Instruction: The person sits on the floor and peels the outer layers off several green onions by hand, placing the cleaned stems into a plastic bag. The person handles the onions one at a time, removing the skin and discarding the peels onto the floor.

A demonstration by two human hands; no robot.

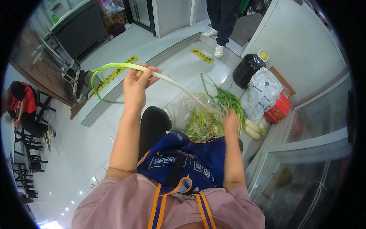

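Observation:
My left hand [140, 83] grips a long green onion [174, 83] around its stalk, raised in front of me. Its green leaves droop to the left in a loop, while the white shank slants down to the right. At that lower end, pale stringy roots reach my right hand [231, 121], whose fingers are closed on them; the fingertips are partly hidden. Below lies a heap of onion trimmings [203, 123] on a clear plastic bag [183, 107]. A bunch of thin green stalks [230, 97] rests just beyond my right hand.
White radishes [253, 128], a white plastic bag [261, 91], a red box [278, 107] and a large dark bottle [248, 70] stand to the right, near a glass-doored cabinet [303, 163]. A floor step [171, 54] runs ahead. One person [223, 23] stands there; another [25, 106] sits left.

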